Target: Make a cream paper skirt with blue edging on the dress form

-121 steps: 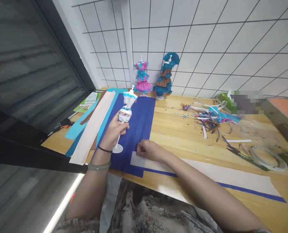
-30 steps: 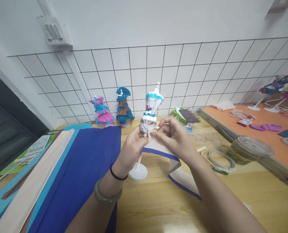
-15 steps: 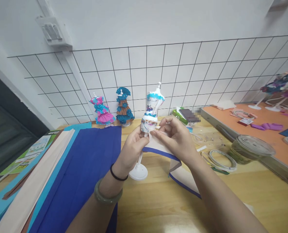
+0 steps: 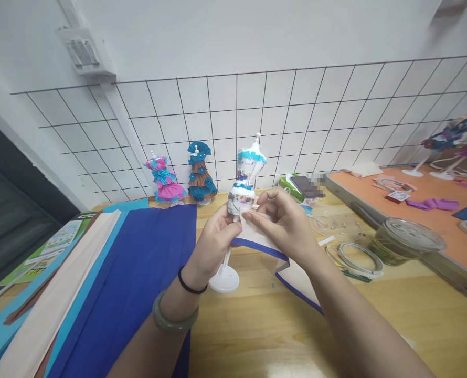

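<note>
A small white dress-form mannequin (image 4: 242, 197) leans a little to the right above its round base (image 4: 224, 279). Bits of blue and brown paper cling to its chest, waist and hips. My left hand (image 4: 216, 236) is closed around the lower end of the form, its thumb on the edge of a cream crepe paper strip (image 4: 257, 234) with a dark blue border. Between the thumb and fingers of my right hand (image 4: 284, 223) the same strip is pinched against the form's lower front. The strip's loose end drops in a fold beneath my right forearm.
Dark blue crepe paper (image 4: 139, 273) and cream paper (image 4: 76, 273) lie at left. Two dressed mini forms, one pink (image 4: 166, 184) and one brown-teal (image 4: 200, 176), stand behind. Tape rolls (image 4: 361, 260), a round plastic tub (image 4: 404, 244) and a phone (image 4: 305, 186) are at right.
The strip's hanging fold has shifted slightly right and up under my right forearm. Both hands stay at the form's lower end with nearly the same grip.
</note>
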A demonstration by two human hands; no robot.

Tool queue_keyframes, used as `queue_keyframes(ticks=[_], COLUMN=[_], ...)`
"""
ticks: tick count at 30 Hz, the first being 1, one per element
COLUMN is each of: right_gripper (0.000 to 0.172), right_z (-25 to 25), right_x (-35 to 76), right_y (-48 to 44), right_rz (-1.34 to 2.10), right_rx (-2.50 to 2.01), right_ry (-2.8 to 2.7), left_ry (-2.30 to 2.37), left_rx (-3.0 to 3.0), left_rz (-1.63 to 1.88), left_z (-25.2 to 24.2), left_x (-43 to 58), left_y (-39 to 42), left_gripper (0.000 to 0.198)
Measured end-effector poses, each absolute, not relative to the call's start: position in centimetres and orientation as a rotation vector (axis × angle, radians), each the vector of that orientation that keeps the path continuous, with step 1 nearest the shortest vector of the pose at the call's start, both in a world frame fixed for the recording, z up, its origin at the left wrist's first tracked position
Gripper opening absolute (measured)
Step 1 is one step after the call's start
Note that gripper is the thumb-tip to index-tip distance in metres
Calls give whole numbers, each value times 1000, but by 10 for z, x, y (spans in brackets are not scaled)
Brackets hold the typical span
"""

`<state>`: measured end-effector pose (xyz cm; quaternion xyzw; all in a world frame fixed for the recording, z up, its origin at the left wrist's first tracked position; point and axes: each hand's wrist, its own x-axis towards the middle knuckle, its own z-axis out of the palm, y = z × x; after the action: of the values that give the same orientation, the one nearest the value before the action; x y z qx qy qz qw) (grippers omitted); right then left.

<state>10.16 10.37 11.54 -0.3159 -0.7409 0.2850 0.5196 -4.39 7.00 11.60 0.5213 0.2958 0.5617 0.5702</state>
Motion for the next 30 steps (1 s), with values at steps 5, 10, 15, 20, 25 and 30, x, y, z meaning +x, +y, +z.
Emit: queue_keyframes(ticks=[5, 10, 15, 20, 25, 30], right_gripper=[20, 20, 19, 21, 20, 18], right_z=[115, 115, 116, 117, 116, 114], right_x=[101, 100, 99, 98, 98, 98], right_y=[104, 103, 102, 102, 102, 104], right_rz=[673, 679, 674, 662, 653, 600], right_rx=[-751, -759, -798, -850, -860, -830], right_ry=[-1771, -1775, -1762, -1760, -1775, -1804], left_ry=[702, 722, 740, 694, 714, 720], left_rx=[1200, 1199, 1228, 1307, 1381, 1407], left_rz=[1317, 1323, 1341, 1377, 1377, 1429], left_z=[117, 117, 115, 113, 115, 115], left_x=[-43, -43, -42, -45, -47, -44], left_y=[69, 70, 71, 72, 70, 72], left_gripper=[25, 25, 27, 29, 27, 30])
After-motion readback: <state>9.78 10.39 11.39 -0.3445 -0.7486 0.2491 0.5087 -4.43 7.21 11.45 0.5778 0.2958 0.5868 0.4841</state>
